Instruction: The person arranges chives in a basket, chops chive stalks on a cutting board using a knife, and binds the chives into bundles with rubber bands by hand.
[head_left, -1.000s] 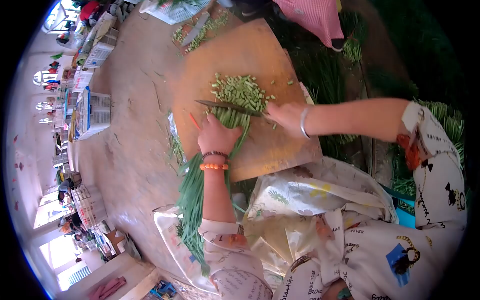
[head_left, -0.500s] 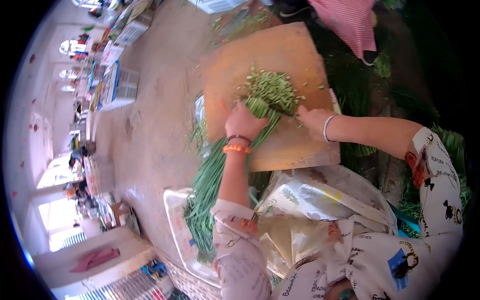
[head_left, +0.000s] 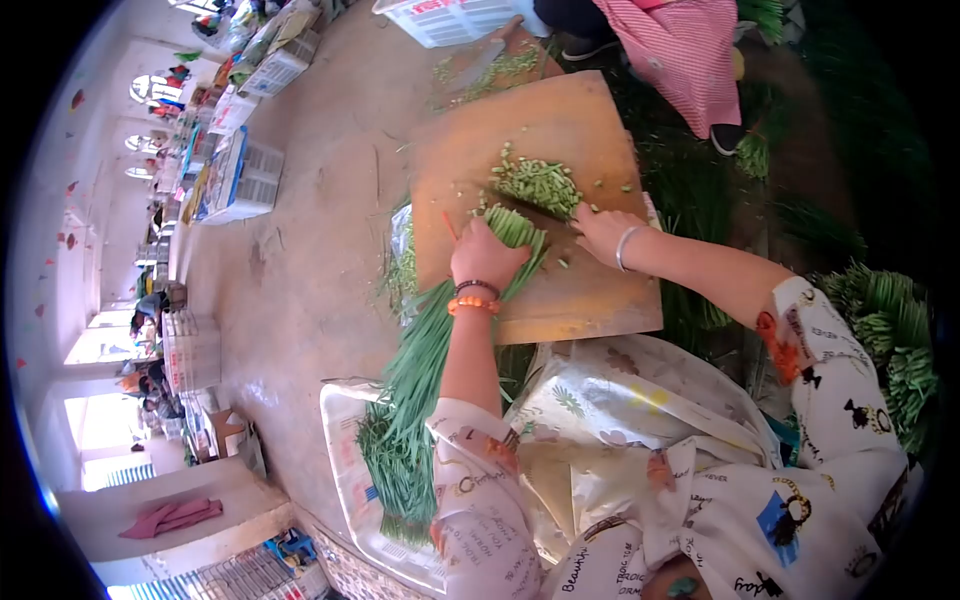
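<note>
My left hand (head_left: 484,252) is closed around a bundle of long green stalks (head_left: 425,335) on the orange-brown cutting board (head_left: 580,295). The cut ends of the bundle point up the board, and its long ends hang off the lower left. My right hand (head_left: 606,236) grips a dark-bladed knife (head_left: 530,207), its handle hidden in the fingers. The blade lies between the bundle's cut ends and a pile of short chopped green pieces (head_left: 538,184). A few loose pieces lie to the right. A thin red-orange strip (head_left: 449,225) is beside my left hand.
A white basket (head_left: 345,470) with more green stalks stands at the lower left. Beyond the board are another knife and chopped pieces on a second board (head_left: 515,60), and a white crate (head_left: 440,22). A co-worker in a pink checked garment (head_left: 690,60) is at the top right.
The view has shifted, so the board and hands appear further right than a second ago. The knife blade, mostly hidden half a second ago, now shows between bundle and pile. Both hands keep their grips.
</note>
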